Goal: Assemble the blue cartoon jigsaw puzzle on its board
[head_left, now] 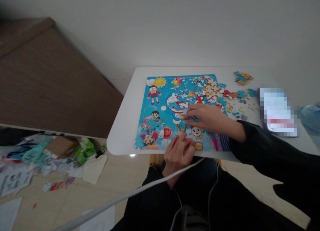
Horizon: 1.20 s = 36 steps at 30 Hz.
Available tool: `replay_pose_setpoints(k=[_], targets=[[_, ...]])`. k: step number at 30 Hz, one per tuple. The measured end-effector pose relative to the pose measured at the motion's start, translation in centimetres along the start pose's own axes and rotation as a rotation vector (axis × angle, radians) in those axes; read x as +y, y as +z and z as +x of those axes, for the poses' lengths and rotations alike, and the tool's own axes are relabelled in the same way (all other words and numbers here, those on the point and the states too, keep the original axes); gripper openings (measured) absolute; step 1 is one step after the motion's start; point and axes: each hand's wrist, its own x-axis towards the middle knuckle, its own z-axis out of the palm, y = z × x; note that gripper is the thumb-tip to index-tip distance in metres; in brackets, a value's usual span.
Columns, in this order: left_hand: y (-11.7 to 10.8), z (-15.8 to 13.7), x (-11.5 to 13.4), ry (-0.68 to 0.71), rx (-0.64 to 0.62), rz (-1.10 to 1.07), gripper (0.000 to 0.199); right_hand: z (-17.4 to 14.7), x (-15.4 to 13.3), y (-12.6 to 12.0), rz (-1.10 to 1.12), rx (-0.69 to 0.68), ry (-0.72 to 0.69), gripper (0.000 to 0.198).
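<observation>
A blue cartoon jigsaw puzzle [160, 106] lies on a small white table, its left side joined up. My right hand [205, 117] reaches over the middle of it, fingertips pinched together at the white-and-blue figure; whatever is between them is too small to make out. My left hand [178, 152] rests at the puzzle's front edge with its fingers curled, their tips near a brown-and-yellow part of the picture. Loose puzzle pieces [211, 88] lie over the upper right of the board and spill past its right edge.
A small heap of puzzle pieces [243, 78] sits at the table's back right. Beside it lies a phone [277, 111] with a blurred screen. A white cable [140, 190] crosses in front of my left wrist. Bags and papers [60, 154] litter the floor by a brown cabinet [50, 78].
</observation>
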Motion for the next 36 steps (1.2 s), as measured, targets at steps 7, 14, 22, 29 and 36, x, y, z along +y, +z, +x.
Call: replay_pose_setpoints(k=[7,14,22,29,36], targets=[[0.2,0.0,0.0,-0.017,-0.004,-0.002,0.019,0.3,-1.5,1.6,0.284,-0.041,-0.249,0.021],[0.2,0.1,0.1,-0.029,0.049,-0.013,0.018,1.1,-1.1,2.6,0.390,-0.043,-0.179,0.013],[0.3,-0.4,-0.1,0.014,0.055,-0.026,0.020,1.2,-1.5,2.8,0.369,-0.034,-0.120,0.010],[0.3,-0.5,-0.2,0.018,0.036,-0.013,0.020,1.0,-1.4,1.8,0.348,-0.076,-0.213,0.016],[0.3,-0.4,-0.2,0.035,0.032,0.003,0.018,1.2,-1.2,1.4,0.365,-0.127,-0.201,0.017]])
